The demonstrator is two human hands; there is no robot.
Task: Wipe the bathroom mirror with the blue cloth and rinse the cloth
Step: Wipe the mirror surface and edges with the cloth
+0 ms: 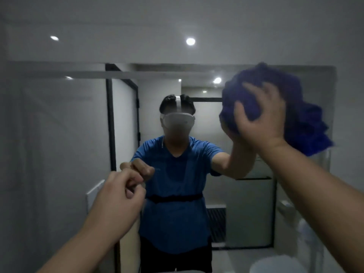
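Observation:
The bathroom mirror (59,134) fills most of the wall in front of me. My right hand (260,117) presses a bunched blue cloth (307,119) flat against the mirror's upper right area, fingers spread over the cloth. Part of the cloth hangs loose to the right of the hand. My left hand (122,192) is raised at the lower middle, just in front of the glass, fingers curled into a loose fist with nothing in it. The mirror shows a person in a blue shirt with both arms raised.
A white wall with ceiling lights runs above the mirror's top edge. The mirror's right edge (334,134) lies just beyond the cloth. A white rounded object (275,264) sits at the lower right. A black-framed glass door appears as a reflection.

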